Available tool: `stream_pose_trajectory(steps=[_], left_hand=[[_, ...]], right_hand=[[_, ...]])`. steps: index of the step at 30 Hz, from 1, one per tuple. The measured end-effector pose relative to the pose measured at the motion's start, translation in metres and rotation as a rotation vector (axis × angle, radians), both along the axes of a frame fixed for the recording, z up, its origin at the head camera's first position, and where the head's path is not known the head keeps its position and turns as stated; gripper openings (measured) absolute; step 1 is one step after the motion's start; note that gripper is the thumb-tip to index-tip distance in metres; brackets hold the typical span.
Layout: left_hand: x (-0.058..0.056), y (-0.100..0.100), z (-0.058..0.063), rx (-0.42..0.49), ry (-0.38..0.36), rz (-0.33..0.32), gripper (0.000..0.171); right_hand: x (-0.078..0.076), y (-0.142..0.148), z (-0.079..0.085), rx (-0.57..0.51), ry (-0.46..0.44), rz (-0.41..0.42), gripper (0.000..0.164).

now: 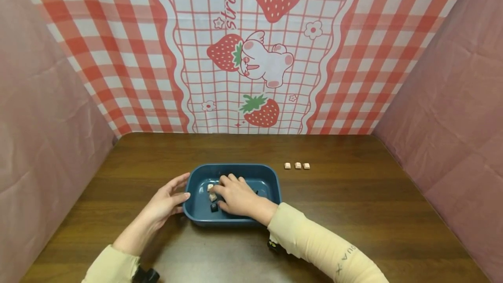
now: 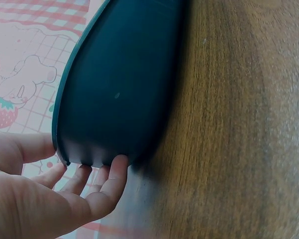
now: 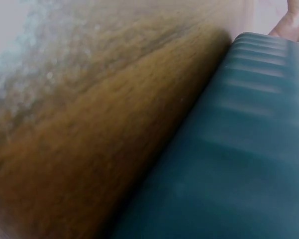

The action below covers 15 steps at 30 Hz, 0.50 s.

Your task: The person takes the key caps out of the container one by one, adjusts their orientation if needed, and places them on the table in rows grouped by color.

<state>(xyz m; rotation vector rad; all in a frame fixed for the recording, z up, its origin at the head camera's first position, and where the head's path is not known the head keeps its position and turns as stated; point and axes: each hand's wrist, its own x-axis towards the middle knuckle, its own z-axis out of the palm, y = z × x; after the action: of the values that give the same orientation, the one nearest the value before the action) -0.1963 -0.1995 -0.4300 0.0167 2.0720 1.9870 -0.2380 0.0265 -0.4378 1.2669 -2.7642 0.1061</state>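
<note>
A dark blue rectangular plastic basin stands on the wooden table. My left hand is at its left end, with fingertips and thumb spread against the outer wall and rim; the left wrist view shows these fingers up against the end wall. Inside the basin, my right hand reaches down with bent fingers, and I cannot tell whether they hold anything. Just left of its fingers lie a white keycap, a beige keycap and a black keycap. The right wrist view shows mostly the basin's outer side.
Three pale keycaps sit in a row on the table, right of the basin. Behind the table hangs a red-and-white strawberry cloth. Pink fabric walls flank both sides.
</note>
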Motion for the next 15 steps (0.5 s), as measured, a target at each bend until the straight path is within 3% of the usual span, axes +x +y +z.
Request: stream_pose_trajectory(steps=[8,15], left_hand=[[0.0002,-0.0006,0.0017,-0.006,-0.002,-0.002,0.059],[0.0002,-0.0003,0.0008,-0.005,-0.002,-0.003,0.059]], right_hand=[[-0.0003,-0.0023,-0.0008,-0.031,-0.026,-0.005,0.016],[-0.0001,-0.0020,-0.0033,-0.033,-0.010,0.007,0.009]])
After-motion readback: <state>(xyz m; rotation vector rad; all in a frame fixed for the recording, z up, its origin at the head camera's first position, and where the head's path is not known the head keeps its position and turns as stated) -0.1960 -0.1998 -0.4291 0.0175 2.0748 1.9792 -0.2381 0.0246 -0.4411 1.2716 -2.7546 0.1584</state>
